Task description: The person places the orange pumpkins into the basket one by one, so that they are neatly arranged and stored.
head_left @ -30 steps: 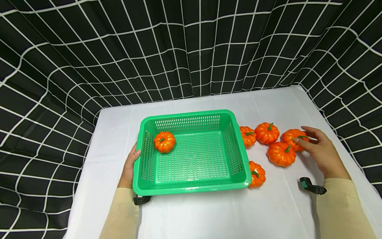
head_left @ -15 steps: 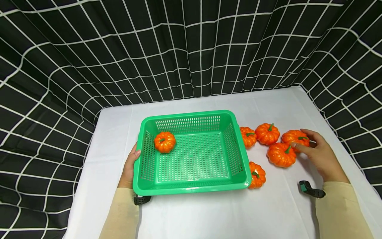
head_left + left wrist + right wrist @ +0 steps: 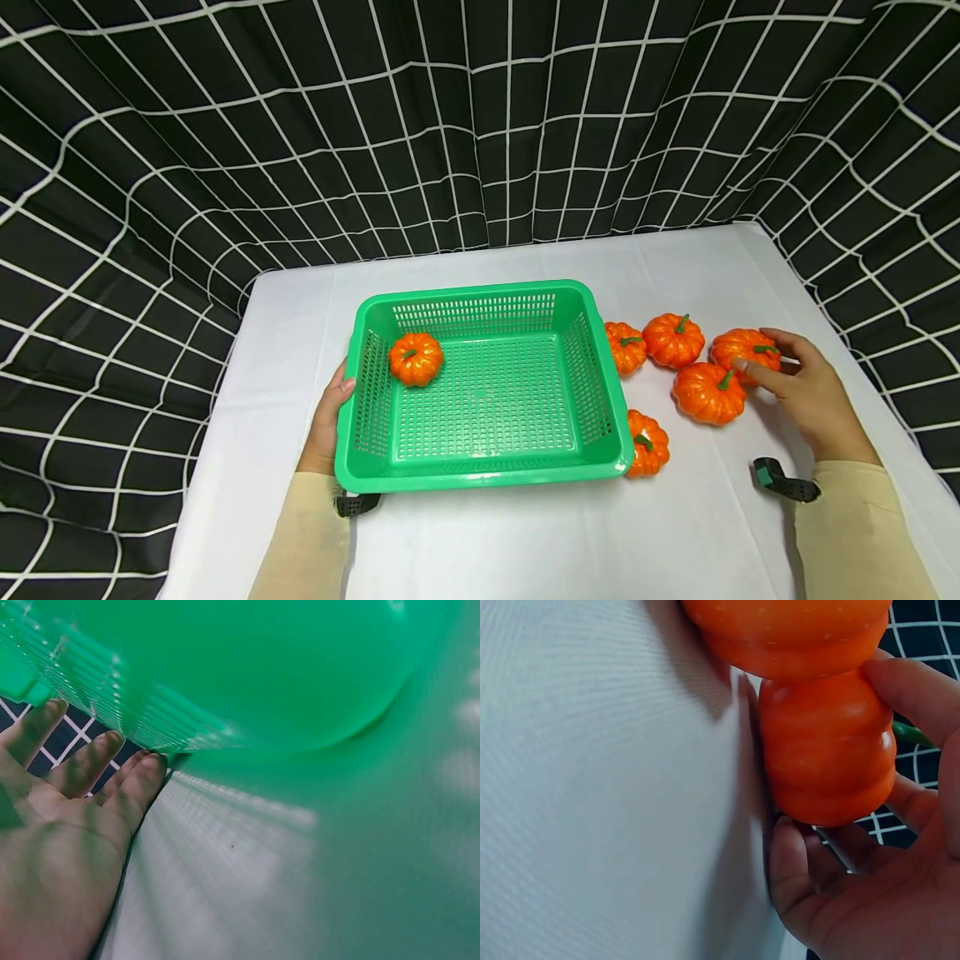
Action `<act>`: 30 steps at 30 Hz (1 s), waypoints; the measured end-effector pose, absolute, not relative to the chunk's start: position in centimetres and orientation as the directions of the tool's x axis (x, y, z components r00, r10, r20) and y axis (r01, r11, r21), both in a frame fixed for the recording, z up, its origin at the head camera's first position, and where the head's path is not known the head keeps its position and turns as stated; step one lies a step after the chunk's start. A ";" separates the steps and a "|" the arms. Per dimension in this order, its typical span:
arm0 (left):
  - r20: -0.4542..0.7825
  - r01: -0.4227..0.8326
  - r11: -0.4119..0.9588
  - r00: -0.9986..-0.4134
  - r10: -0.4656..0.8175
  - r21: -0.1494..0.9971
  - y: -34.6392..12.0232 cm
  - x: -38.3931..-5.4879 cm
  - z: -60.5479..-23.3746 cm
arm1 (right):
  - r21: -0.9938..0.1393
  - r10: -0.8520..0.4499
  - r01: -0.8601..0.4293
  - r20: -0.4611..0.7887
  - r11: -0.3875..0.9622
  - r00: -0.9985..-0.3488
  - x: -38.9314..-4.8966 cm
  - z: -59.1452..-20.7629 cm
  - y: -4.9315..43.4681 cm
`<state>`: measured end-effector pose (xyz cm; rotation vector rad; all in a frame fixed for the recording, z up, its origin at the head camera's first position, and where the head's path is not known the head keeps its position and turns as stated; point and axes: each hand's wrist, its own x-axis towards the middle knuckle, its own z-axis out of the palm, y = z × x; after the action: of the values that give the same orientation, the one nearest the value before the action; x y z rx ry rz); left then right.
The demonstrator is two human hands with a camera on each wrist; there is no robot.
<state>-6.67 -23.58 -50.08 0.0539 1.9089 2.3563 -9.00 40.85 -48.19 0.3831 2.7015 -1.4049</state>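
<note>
In the head view a green plastic basket [image 3: 480,479] stands on the table, one small orange pumpkin [image 3: 416,360] inside it near the left wall. My left hand [image 3: 325,423] holds the basket's left side, thumb at the rim; the left wrist view shows its fingers [image 3: 86,761] against the outer wall. At the right, my right hand [image 3: 813,400] grips the rightmost pumpkin [image 3: 742,348], thumb on the near side and fingers round the far side. In the right wrist view that pumpkin [image 3: 829,750] sits between thumb and fingers, partly behind a nearer pumpkin [image 3: 795,634].
More pumpkins lie right of the basket: one [image 3: 708,393] close against the gripped one, another [image 3: 673,340] behind it. Two [image 3: 628,348] more are partly hidden by the basket's right edge. A white cloth [image 3: 480,550] covers the table; black gridded curtains [image 3: 480,125] surround it.
My right hand's thumb and fingers have drawn in slightly around the rightmost pumpkin. The left hand, basket and other pumpkins stay in place; the head view shifts a little.
</note>
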 end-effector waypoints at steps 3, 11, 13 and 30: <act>-0.072 -0.090 -0.200 -0.993 0.096 0.976 -23.5 -6.3 -50.1 | -0.798 0.191 0.254 -0.177 0.546 -0.965 -9.0 -48.1 41.0; -0.076 -0.091 -0.201 -0.994 0.083 0.975 -23.4 -6.1 -50.0 | -0.798 0.205 0.251 -0.163 0.548 -0.965 -9.2 -47.3 41.0; -0.070 -0.085 -0.201 -0.994 0.083 0.976 -23.4 -6.2 -50.0 | -0.809 0.217 0.241 -0.144 0.536 -0.966 -9.3 -47.3 40.9; -0.051 -0.071 -0.205 -0.994 0.098 0.976 -23.4 -6.4 -50.1 | -0.803 0.246 0.226 -0.102 0.551 -0.964 -9.0 -45.0 39.7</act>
<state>-6.43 -23.45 -50.07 0.0334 1.9082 2.3568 -9.04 39.67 -44.96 0.4238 2.7867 -1.4379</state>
